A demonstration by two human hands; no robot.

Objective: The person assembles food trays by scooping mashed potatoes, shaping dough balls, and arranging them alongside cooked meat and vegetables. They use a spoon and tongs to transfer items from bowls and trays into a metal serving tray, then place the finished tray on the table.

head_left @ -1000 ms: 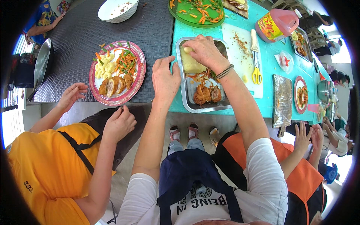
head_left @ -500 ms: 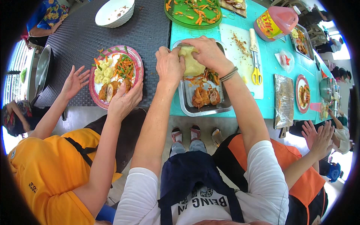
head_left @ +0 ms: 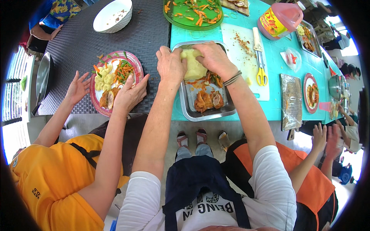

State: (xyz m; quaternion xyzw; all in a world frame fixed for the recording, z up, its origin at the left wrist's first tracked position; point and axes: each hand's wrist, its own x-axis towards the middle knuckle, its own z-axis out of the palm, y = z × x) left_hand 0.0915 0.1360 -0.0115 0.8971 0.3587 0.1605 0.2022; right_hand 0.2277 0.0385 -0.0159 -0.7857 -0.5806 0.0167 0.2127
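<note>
My left hand (head_left: 171,64) and my right hand (head_left: 216,59) are closed on opposite sides of a pale yellow, smooth-topped mound that looks like mashed potato (head_left: 194,68). It sits in the far part of a rectangular metal tray (head_left: 189,111); my fingertips on its far side are partly hidden. Nearer in the same tray lie browned stuffed meat rolls (head_left: 208,101), cut to show a pale filling. Cut vegetables (head_left: 214,79) lie between the mound and the rolls, partly under my right hand. A dark band circles my right wrist.
At left, a co-worker's hands flank a red-rimmed plate (head_left: 93,94) of food. Right of the tray are a white cutting board (head_left: 231,38), yellow-handled scissors (head_left: 261,75), a foil-covered board (head_left: 291,102) and a sauce jug (head_left: 279,23). Beyond stand a green tray (head_left: 189,23) and a white bowl (head_left: 113,17).
The view has shifted slightly, moving the table things a little left. My hands remain at the mound. The co-worker's hands at right have moved apart.
</note>
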